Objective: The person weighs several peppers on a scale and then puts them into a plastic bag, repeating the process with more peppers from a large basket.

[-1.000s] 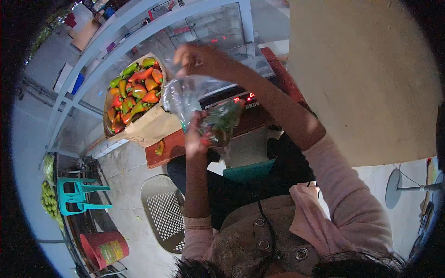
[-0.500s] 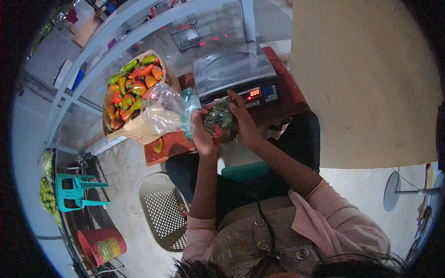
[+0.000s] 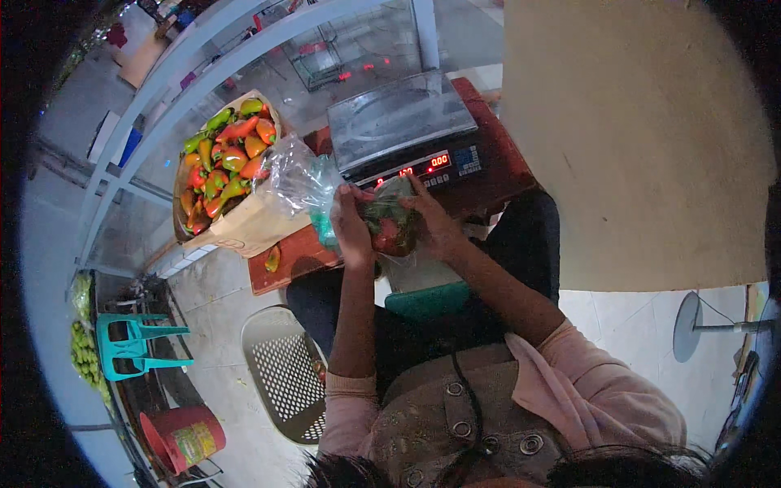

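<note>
- We held a small clear bag of peppers between our two hands, over our lap and just on our side of the scale.
- Our left hand was curled around the bag's left side, gripping it.
- Our right hand gripped the opposite side, its fingers bent; we could not tell exactly how the fingertips met the film.
- Through the plastic we saw green above and red lower down, the shapes too blurred to count.
- Beside our left hand we had a teal plastic bag and a crumpled heap of clear plastic; we could not tell whether our fingers touched either.
- We had the scale on a red bench, its metal plate bare and its display lit in red.
- To the left of the scale we had an open brown paper sack filled with red, orange and green peppers.
- A single pepper lay apart on the bench's left end.
- Below that, on the pale floor, we had a perforated basket beside our left leg.
- Farther left we saw a turquoise plastic chair and a red bucket tilted on its side.
- On our right stood a large tan board.
</note>
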Motion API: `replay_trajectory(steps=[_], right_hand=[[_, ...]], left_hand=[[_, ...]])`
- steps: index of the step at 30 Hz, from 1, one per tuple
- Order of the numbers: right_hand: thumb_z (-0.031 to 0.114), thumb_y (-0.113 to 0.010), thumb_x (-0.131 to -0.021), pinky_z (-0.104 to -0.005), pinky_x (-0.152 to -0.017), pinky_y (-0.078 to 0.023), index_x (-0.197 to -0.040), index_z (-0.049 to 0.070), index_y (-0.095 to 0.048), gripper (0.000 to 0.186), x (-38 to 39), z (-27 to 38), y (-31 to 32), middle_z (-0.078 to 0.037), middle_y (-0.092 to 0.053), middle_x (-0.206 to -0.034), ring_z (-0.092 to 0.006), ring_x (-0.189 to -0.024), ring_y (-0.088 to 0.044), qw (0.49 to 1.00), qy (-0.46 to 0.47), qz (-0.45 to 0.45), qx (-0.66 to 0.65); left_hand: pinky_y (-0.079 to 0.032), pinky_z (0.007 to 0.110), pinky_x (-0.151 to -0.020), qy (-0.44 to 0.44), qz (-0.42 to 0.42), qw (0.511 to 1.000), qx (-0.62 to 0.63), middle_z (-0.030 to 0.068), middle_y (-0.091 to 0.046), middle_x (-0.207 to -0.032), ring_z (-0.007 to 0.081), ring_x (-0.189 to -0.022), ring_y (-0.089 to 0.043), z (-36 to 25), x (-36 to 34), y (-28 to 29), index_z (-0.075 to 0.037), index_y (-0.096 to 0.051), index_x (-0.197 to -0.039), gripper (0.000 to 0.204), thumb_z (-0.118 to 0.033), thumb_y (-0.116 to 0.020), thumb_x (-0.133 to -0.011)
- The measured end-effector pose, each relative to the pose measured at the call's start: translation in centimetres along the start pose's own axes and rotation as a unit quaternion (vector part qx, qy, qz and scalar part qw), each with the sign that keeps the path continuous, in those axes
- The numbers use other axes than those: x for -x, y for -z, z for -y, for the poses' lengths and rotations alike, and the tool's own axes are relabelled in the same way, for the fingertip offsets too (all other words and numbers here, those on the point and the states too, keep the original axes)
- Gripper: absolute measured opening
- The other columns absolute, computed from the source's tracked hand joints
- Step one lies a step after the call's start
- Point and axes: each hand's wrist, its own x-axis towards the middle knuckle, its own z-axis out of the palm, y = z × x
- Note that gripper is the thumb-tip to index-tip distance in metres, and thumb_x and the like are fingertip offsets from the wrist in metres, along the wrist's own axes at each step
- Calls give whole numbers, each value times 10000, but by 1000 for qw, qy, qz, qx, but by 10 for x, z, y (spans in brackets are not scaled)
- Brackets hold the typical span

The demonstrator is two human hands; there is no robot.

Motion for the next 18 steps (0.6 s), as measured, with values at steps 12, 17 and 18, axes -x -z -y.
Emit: replay_trajectory(steps=[12,17,18], right_hand=[[179,-530,-733,-340,-894,-276,-1228,84,-213,596,5,15,5,-110,-334,-1164,-245,-1029,-373,850,214,22,481],[223,-551,-721,-335,-896,-271,-1166,56,-339,520,-6,23,-24,-140,-382,-1141,-251,-1048,-362,815,180,91,543],[238,-550,-719,-314,-875,-290,-1127,53,-388,476,-14,18,-24,-133,-430,-1085,-232,-1019,-390,850,127,152,488]], left_hand=[[-380,266,-623,172,68,983,1,12,-431,-608,120,-646,-436,-1,4,21,-71,-459,-726,206,-255,-435,-814],[-384,274,-628,205,157,963,-75,45,-493,-794,155,-746,-471,27,31,32,-44,-490,-894,236,-256,-428,-812],[-386,297,-639,-10,260,893,-367,63,-493,-832,191,-770,-477,32,37,35,-33,-483,-912,242,-243,-434,-801]])
